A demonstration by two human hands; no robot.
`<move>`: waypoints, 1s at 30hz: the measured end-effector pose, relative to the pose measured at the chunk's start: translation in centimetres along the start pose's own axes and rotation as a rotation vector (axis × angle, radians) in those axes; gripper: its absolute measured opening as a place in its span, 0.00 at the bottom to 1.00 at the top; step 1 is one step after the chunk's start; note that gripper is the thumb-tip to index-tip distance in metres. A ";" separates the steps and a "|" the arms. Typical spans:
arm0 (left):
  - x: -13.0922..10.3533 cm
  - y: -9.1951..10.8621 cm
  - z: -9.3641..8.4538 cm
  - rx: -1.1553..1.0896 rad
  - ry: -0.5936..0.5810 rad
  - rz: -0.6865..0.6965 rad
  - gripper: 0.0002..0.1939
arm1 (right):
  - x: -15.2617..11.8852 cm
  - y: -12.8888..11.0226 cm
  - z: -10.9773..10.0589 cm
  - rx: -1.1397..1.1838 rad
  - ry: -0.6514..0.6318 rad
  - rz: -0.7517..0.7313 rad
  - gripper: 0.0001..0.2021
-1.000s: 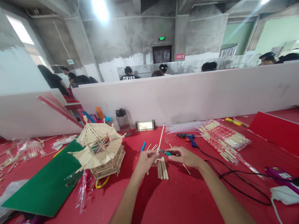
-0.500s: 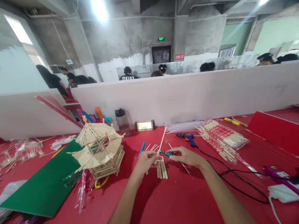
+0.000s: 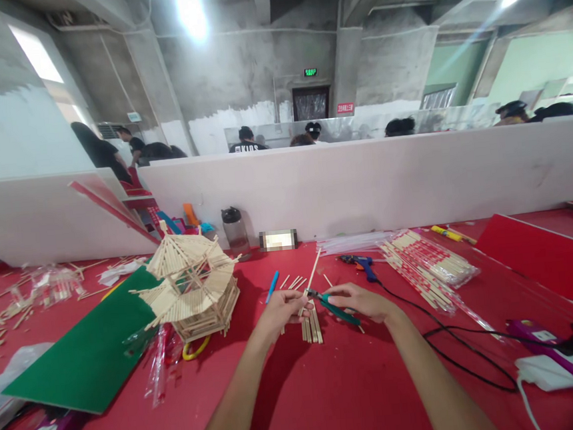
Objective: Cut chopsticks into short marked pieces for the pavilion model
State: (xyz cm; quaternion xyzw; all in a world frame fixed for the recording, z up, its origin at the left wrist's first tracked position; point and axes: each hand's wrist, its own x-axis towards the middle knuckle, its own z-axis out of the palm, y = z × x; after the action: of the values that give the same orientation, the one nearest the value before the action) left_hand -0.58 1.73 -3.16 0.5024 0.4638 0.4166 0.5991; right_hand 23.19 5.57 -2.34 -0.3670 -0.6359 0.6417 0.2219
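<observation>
My left hand (image 3: 288,308) is closed on a long wooden stick (image 3: 315,266) that points up and away over the table. Green-handled pliers (image 3: 339,309) are in my right hand (image 3: 357,300), their jaws at the stick just beside my left fingertips. Below the hands, several short cut sticks (image 3: 312,330) lie side by side on the red tabletop. A few more short sticks (image 3: 295,282) lie just beyond my left hand, close to a blue pen (image 3: 272,286).
Left of my hands stands a pavilion model (image 3: 192,283) of sticks, by a green board (image 3: 85,353). To the right are a blue glue gun (image 3: 364,265) with a black cord, bagged sticks (image 3: 428,259) and a power strip (image 3: 554,352). Behind stands a bottle (image 3: 235,233).
The pliers' green handles have swung into view below my right hand, where mostly the head showed before. Both hands stay at nearly the same spot.
</observation>
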 end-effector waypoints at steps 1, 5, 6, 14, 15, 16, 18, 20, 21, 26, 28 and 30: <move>0.0 0.1 0.0 -0.001 0.006 -0.009 0.20 | 0.0 0.0 0.0 0.005 -0.001 0.009 0.25; 0.1 0.1 0.0 -0.021 0.031 -0.046 0.20 | 0.3 0.1 0.3 0.024 -0.029 0.016 0.25; 0.1 0.0 0.0 -0.029 0.035 -0.048 0.20 | 0.3 0.2 0.3 0.025 -0.035 0.013 0.25; 0.2 0.2 0.3 -0.053 0.080 -0.046 0.20 | 0.5 0.2 0.6 -0.049 0.004 -0.058 0.24; 0.2 0.2 0.4 -0.057 0.080 -0.046 0.20 | 0.5 0.2 0.6 -0.050 0.014 -0.056 0.24; 0.2 0.3 0.4 -0.059 0.080 -0.045 0.20 | 0.5 0.2 0.5 -0.048 0.027 -0.052 0.24; 0.2 0.4 0.2 -0.042 0.092 -0.027 0.19 | 0.4 0.2 0.3 -0.026 0.055 -0.040 0.24; 0.4 0.4 -0.2 0.028 0.136 0.013 0.18 | 0.4 0.2 0.0 0.014 0.089 -0.028 0.23; 0.6 0.3 -0.5 0.088 0.164 0.046 0.17 | 0.4 0.2 -0.1 0.037 0.111 -0.026 0.23; 0.9 -0.5 -1.9 0.527 0.248 0.110 0.14 | 0.5 0.1 -0.4 0.116 0.217 -0.057 0.23; 0.8 -0.9 -2.1 0.750 0.352 0.090 0.11 | 0.7 0.2 -0.4 0.122 0.249 -0.074 0.23; 0.8 -1.2 -2.1 0.929 0.425 0.077 0.08 | 0.9 0.3 -0.4 0.126 0.278 -0.086 0.22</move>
State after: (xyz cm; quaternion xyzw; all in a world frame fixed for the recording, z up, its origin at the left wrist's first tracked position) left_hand -2.44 2.77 -4.59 0.6364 0.6929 0.2812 0.1893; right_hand 23.03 6.46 -2.78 -0.4102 -0.5725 0.6132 0.3578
